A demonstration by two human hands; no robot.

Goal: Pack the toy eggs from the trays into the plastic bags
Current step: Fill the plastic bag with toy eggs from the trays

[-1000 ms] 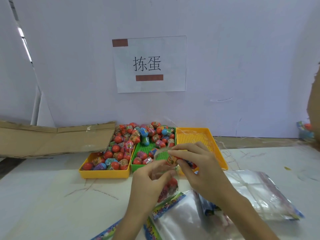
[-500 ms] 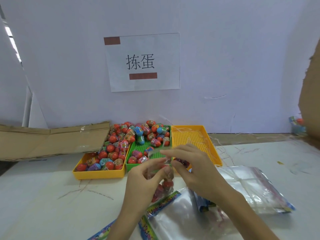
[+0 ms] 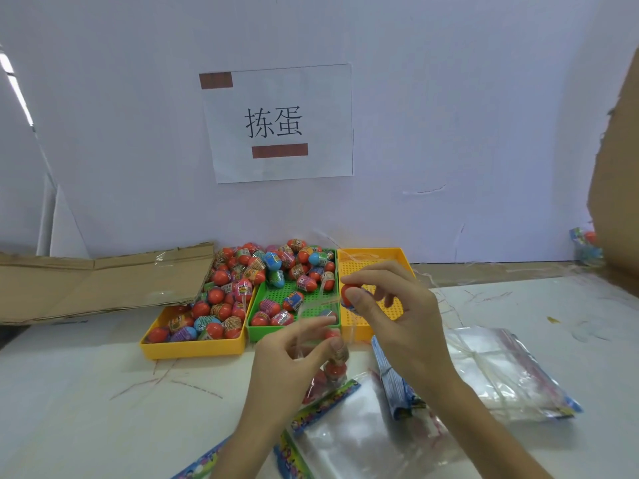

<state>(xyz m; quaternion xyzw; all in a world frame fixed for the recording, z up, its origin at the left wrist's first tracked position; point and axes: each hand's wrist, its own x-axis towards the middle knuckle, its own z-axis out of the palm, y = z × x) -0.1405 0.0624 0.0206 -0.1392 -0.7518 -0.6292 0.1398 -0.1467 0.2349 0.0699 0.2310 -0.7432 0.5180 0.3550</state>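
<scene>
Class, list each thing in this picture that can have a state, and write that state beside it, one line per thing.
left yellow tray, heaped with eggs
green tray, partly full
right yellow tray, no eggs on its visible floor
clear bag, held upright, eggs inside
left hand, pinching the bag
right hand, pinching a toy egg
flat bags, lying stacked on table

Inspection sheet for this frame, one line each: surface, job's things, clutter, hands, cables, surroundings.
Surface: white table, scuffed.
Job's things: left yellow tray and green tray hold toy eggs; right yellow tray shows none. Empty plastic bags lie at right.
Clutter: flattened cardboard.
Hands: left hand pinches a bag with eggs; right hand pinches a red egg over it.
Cables: nothing seen.
Surroundings: paper sign on white wall.
</scene>
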